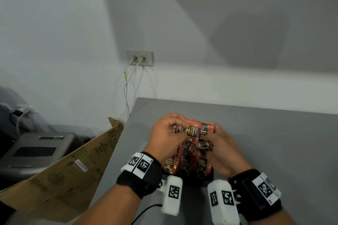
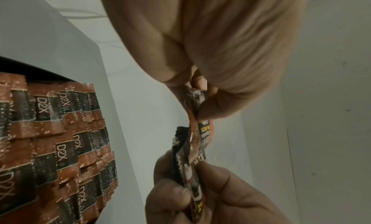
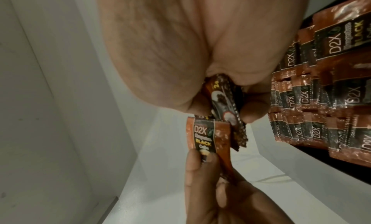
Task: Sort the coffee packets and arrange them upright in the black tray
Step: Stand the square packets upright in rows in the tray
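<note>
Both hands hold a small bunch of orange-and-black D2X coffee packets (image 1: 194,131) above the black tray (image 1: 210,176). My left hand (image 1: 180,130) pinches one packet (image 3: 201,137) by its printed face. My right hand (image 1: 210,134) grips a few packets (image 3: 222,100) between thumb and fingers. In the left wrist view the held packets (image 2: 197,137) stretch edge-on between the two hands. Several packets (image 1: 186,163) stand upright in rows in the tray, also seen as packet rows (image 2: 60,140) and packet rows (image 3: 321,100). The hands and wrist cameras hide most of the tray.
The tray sits near the front of a grey table (image 1: 265,133) against a white wall. A cardboard box (image 1: 76,168) leans at the table's left edge, with a grey machine (image 1: 36,151) beyond it. A wall socket (image 1: 140,58) has cables hanging down.
</note>
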Demonstrator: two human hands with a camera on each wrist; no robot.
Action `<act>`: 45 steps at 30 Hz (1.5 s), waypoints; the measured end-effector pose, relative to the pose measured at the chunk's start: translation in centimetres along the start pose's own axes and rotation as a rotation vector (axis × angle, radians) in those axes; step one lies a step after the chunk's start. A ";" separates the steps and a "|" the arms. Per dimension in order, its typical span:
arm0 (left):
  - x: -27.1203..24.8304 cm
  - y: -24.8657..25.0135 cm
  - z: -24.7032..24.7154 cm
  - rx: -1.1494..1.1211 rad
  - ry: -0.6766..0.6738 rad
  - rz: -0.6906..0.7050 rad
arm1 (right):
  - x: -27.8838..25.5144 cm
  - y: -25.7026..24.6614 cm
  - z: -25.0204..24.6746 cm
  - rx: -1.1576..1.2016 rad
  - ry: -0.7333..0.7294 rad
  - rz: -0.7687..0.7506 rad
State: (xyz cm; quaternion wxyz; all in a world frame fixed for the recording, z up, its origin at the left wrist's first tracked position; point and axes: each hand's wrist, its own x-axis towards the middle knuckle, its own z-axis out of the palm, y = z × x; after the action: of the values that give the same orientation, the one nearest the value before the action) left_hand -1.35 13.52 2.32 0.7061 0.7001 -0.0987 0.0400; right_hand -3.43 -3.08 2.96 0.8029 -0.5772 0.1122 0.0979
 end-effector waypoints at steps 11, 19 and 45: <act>0.9 0.3 0.1 -0.014 0.137 -0.075 | 0.0 0.3 0.2 0.032 -0.027 0.012; -0.4 -1.9 1.9 0.294 0.263 0.108 | -0.1 0.5 1.8 0.262 -0.019 0.046; -0.2 0.0 1.2 -0.725 -0.260 -0.574 | -0.4 -2.5 1.2 -1.243 -0.308 -0.537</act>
State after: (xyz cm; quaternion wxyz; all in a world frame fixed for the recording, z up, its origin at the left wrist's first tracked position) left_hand -1.66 12.35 2.32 0.8690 0.4069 0.0036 -0.2815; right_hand -2.99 -2.77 5.74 0.3268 -0.9173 -0.2264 0.0229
